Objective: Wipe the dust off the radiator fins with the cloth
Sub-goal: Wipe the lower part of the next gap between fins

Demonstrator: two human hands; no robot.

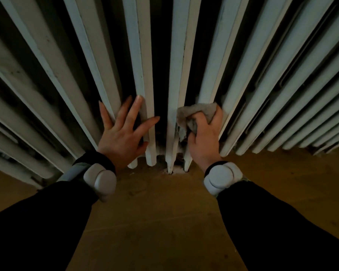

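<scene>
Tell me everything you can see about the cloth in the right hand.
The cloth is a small grey-beige rag, soft and fuzzy-looking, crumpled into a wad. The right hand grips it, curled round it, and presses it against the lower part of a pale radiator fin right of the centre gap. A loose corner hangs down left of the hand, beside the neighbouring fin. Part of the cloth is hidden inside the hand.
</scene>
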